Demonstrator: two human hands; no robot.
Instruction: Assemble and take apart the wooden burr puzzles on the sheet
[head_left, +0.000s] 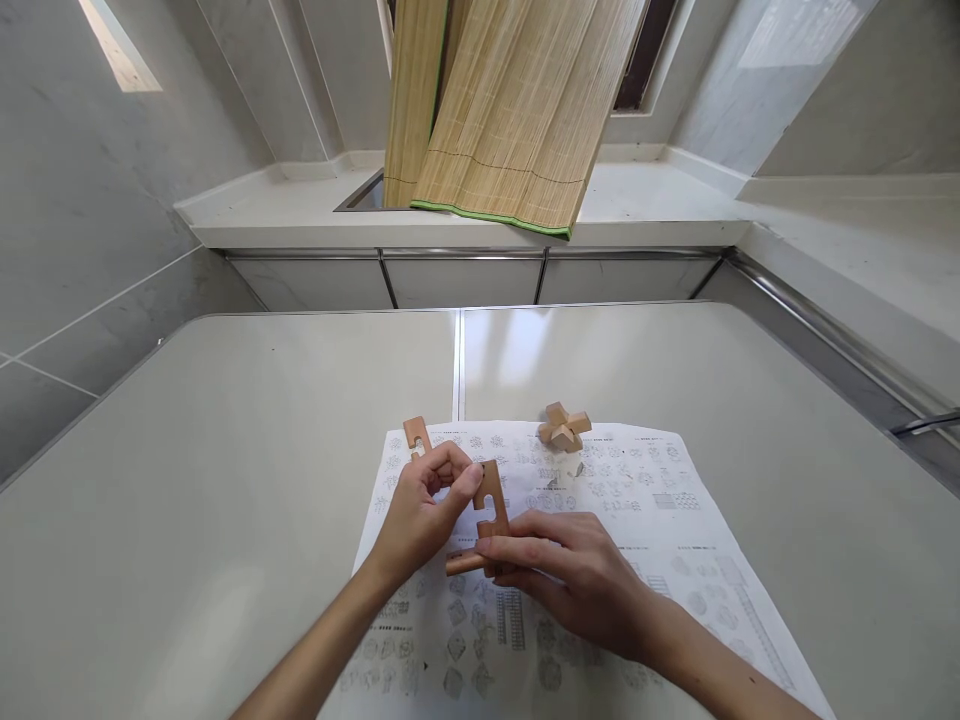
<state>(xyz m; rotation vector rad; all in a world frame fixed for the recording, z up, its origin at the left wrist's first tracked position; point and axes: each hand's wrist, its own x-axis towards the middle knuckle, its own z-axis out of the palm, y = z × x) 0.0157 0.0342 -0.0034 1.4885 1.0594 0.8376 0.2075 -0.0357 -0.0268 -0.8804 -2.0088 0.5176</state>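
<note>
My left hand [431, 510] pinches the upper end of a notched wooden puzzle piece [491, 490], which stands tilted above the printed sheet. Round its lower end close the fingers of my right hand [577, 570], which also grip a second wooden puzzle piece [463, 562] lying crosswise and pointing left. The two pieces touch where my right fingers cover them, so how they fit there is hidden. Just beyond my left hand, another notched wooden piece [416, 432] rests on the sheet's far left corner. An assembled wooden burr puzzle [564, 428] sits at the sheet's far edge.
Beneath my hands lies a large white sheet [637, 510] printed with small diagrams. It rests on a pale table [247, 450] with a seam down the middle. Behind the table, a bamboo mat [517, 120] hangs over a white ledge [292, 215]. Grey tiled walls flank both sides.
</note>
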